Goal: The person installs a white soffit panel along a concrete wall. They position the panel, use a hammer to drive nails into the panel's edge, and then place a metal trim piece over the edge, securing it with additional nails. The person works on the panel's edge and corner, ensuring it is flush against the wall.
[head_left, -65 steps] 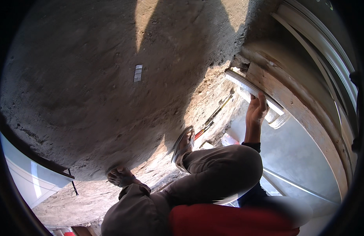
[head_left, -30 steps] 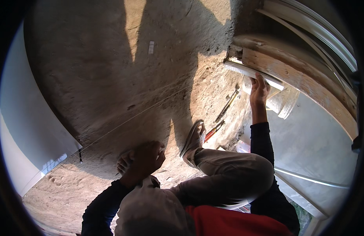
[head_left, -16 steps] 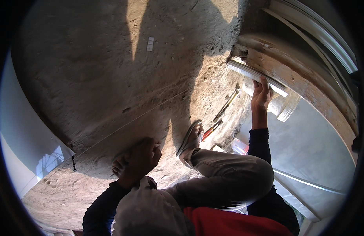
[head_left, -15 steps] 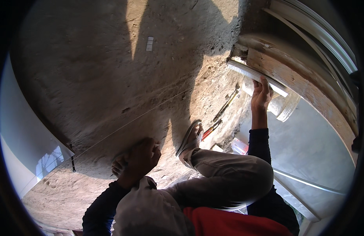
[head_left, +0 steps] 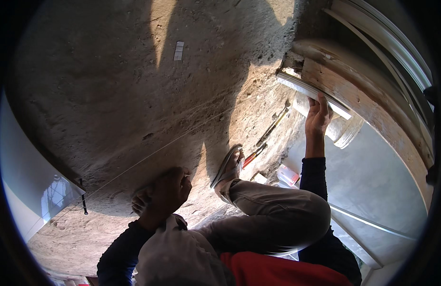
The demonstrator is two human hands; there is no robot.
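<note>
The right hand (head_left: 318,114) grasped a long, pale, ribbed bar (head_left: 296,85), its fingers bent around the nearer half, while the left hand (head_left: 165,191) was curled in shadow over the left foot; whether it pinched anything could not be told. The bar slanted just beside a broad, rough brown wooden plank (head_left: 344,88), and the grip past its middle probably served to steady its length alongside that edge. Partly behind the bar and wrist was a white, rounded bucket (head_left: 346,132).

Nearer the sandalled right foot (head_left: 227,167), a slim dark-and-yellow metal tool (head_left: 272,127) and a red-handled tool (head_left: 254,156) lay on the rough earthen ground (head_left: 101,95), perhaps left there for easy reach. A thin pale string (head_left: 158,148) ran straight across toward a glossy white panel (head_left: 27,186) at far left; its straightness suggested tension.
</note>
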